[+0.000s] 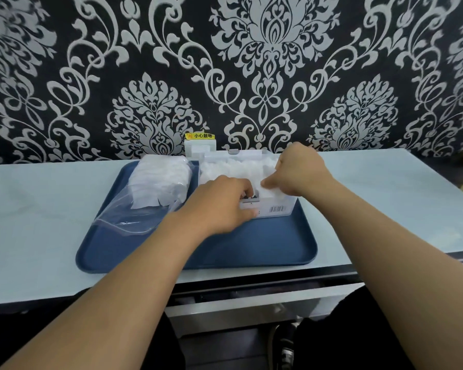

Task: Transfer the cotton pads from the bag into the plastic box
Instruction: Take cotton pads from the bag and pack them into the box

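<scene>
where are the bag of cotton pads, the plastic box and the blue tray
bag of cotton pads (158, 182), head view, on the bulging middle of the clear bag
plastic box (281, 206), head view, on its front wall near the barcode label
blue tray (251, 247), head view, on the bare near part

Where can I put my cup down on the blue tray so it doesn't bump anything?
The near strip of the blue tray is bare, between its front rim and the plastic box. The back is crowded: the bag on the left, the box on the right, the left hand and right hand at it.
</scene>
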{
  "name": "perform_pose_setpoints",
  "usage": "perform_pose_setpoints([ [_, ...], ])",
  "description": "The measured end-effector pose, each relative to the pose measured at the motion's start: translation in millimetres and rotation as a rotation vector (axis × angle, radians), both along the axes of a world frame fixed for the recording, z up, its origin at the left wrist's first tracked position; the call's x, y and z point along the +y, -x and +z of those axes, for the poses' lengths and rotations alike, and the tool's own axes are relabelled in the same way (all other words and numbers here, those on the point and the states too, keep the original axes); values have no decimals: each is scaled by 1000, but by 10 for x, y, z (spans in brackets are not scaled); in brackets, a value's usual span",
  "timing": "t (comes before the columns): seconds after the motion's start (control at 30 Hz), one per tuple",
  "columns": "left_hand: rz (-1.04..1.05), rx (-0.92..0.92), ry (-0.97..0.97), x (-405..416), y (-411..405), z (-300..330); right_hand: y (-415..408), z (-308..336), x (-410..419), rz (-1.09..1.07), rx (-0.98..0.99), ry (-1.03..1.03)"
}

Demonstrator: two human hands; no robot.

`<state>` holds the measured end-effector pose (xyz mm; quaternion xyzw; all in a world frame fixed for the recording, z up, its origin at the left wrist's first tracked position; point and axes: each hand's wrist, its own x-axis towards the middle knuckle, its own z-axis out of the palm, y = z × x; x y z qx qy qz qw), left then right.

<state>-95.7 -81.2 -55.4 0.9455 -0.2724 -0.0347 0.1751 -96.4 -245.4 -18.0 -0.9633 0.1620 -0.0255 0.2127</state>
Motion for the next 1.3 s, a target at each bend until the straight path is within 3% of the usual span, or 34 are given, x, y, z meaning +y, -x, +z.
perform_pose_setpoints([
  [0.17,-55,-74,-131,-18,23,-31,58,52,41,-6,116,241],
  [0.3,-57,-114,-177,-84,52,-75,14,-29,48,-40,48,382],
  [0.4,-55,-130,-192,-85,34,-85,-33,-93,-42,-110,69,228],
  [0.6,-88,-125,-161,-77,22,-92,-55,-151,-124,-69,302,-150],
  [0.77,-94,-147,-146,-71,1,-129,-104,-200,-105,-79,294,-212],
  [0.87,-98,-135,-90,-77,3,-114,-83,-87,-172,-81,222,-374],
  [0.97,-78,-47,114,-28,-14,27,22,137,-166,-78,-149,-504],
  [1.03,-30,-87,306,86,1,213,173,243,-36,9,-520,-519],
  [1.1,71,-203,515,330,19,409,328,267,217,183,-648,-585],
  [1.2,186,-280,473,811,30,517,485,153,693,518,-363,-528],
  [1.3,326,13,140,1207,18,417,432,-29,1084,772,-87,-375],
])
